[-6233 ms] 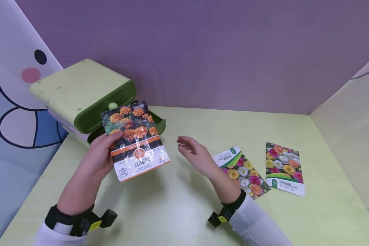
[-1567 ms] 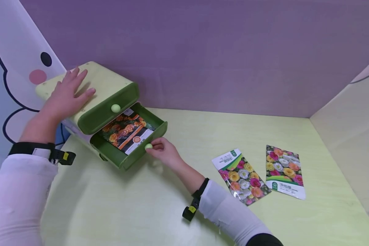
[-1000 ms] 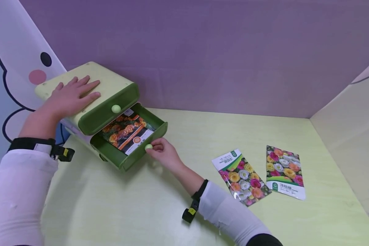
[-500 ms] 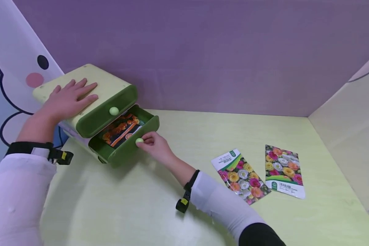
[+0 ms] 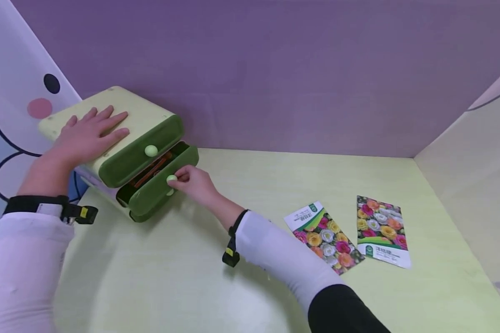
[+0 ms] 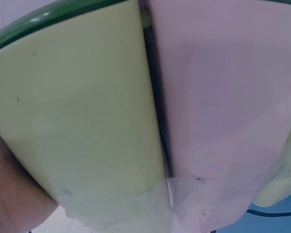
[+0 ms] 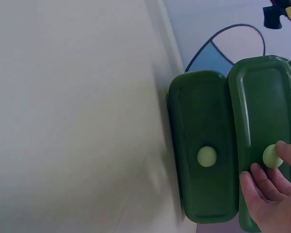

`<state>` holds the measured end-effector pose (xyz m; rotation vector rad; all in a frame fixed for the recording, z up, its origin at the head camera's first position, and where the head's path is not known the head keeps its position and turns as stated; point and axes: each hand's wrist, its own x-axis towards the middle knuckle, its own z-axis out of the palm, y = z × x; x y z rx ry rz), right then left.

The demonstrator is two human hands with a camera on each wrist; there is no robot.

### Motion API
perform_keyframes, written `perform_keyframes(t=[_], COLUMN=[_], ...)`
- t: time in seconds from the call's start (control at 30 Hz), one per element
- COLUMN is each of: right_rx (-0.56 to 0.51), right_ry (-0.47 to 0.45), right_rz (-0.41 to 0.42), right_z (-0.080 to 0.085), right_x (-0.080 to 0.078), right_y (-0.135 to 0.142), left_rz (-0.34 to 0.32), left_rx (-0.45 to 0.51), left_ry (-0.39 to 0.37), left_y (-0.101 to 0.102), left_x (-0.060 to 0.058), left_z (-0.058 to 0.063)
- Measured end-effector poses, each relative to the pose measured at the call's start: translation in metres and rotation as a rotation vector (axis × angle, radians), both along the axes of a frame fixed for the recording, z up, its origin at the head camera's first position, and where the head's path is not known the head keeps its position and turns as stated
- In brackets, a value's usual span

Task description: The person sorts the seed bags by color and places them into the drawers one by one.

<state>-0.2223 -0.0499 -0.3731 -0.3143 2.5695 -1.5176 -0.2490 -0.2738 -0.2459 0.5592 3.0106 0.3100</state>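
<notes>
Only the left wrist view shows clear tape [image 6: 190, 195]. The right hand [image 5: 196, 184] pinches the knob [image 7: 270, 157], the left hand [image 5: 83, 138] lies spread atop the cabinet [image 5: 143, 107] — the drawer [image 5: 155, 188] sits further in than before.

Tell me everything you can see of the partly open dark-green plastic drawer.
The dark-green drawer, glossy and plastic-looking, is the middle of three in the pale-yellow and pink cabinet. It stands partly out, its round-cornered front jutting past the shut green drawer above. The person's bare right hand pinches its round pale-green knob. Inside, a partly hidden dark packet with an orange stripe shows.
</notes>
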Motion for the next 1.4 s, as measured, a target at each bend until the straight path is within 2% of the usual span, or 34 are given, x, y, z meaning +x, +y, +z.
perform_keyframes(t=[0.2,0.37,0.5,0.77,0.97,1.13,1.23,1.4], right_rx=[0.058,0.173,0.21,0.167,-0.019,-0.153,-0.148,-0.02], right_ry=[0.051,0.136,0.154,0.134,0.095,0.153,0.19,0.237], right_rz=[0.045,0.017,0.007,-0.001,-0.011,-0.036,-0.014,0.01], right_z=[0.003,0.007,0.007,0.006,0.01,0.03,0.044,0.057], right_x=[-0.004,-0.009,-0.013,-0.017,-0.006,0.001,0.002,0.0], right_y=[-0.024,-0.033,-0.033,-0.03,-0.027,-0.029,-0.033,-0.04], left_rz=[0.018,0.016,0.016,0.014,0.019,0.029,0.029,0.026], left_rx=[-0.013,-0.006,-0.015,-0.042,-0.038,-0.041,-0.041,-0.049], left_ry=[-0.002,0.009,0.018,0.034,0.032,0.039,0.038,0.04], left_y=[-0.016,-0.013,-0.007,-0.001,-0.006,-0.01,-0.01,-0.01], left_x=[0.009,0.006,0.004,0.003,0.01,0.014,0.013,0.012], left_z=[0.001,0.0,-0.001,-0.001,-0.006,-0.006,-0.005,-0.005])
